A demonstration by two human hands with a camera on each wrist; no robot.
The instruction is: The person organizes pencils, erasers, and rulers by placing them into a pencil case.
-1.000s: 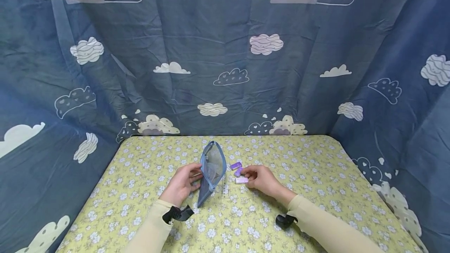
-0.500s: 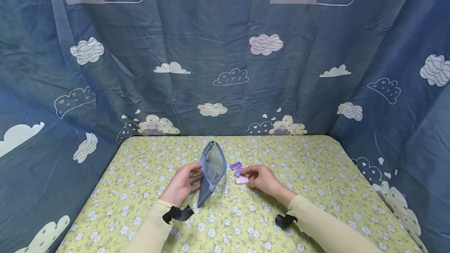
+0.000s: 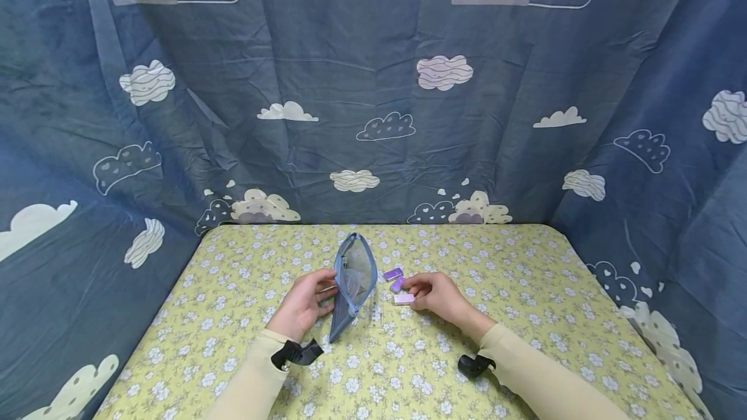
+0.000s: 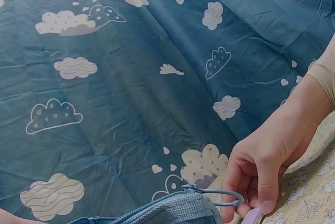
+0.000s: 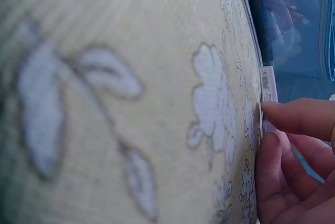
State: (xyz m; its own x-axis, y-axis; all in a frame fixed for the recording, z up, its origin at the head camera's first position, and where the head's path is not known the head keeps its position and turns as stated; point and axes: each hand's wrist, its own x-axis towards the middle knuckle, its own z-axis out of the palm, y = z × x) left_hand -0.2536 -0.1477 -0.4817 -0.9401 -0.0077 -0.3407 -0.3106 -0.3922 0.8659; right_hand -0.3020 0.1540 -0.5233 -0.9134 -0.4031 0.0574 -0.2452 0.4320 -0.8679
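Note:
A blue zip pouch (image 3: pixel 341 324) stands with its mouth spread, and clear plastic pieces show inside. My left hand (image 3: pixel 303 303) holds its left side, thumb at the rim. To the right lie two small purple blocks, the far purple block (image 3: pixel 393 274) and the middle purple block (image 3: pixel 397 285), and a white-and-lilac block (image 3: pixel 403 300); they look like erasers. My right hand (image 3: pixel 438 300) has its fingertips at this group. In the right wrist view, thumb and finger pinch the pale eraser (image 5: pixel 268 82), which bears a barcode. The left wrist view shows the pouch's zip edge (image 4: pixel 178 209).
A clear ruler-like strip (image 3: pixel 376 313) lies flat beside the pouch, faint against the yellow flowered tablecloth (image 3: pixel 496 264). A dark blue cloud-print curtain (image 3: pixel 327 148) rises behind the table's far edge and along both sides.
The clear piece inside the pouch looks slightly shifted. Both hands, the pouch and the erasers otherwise keep their places; the head view has moved very slightly.

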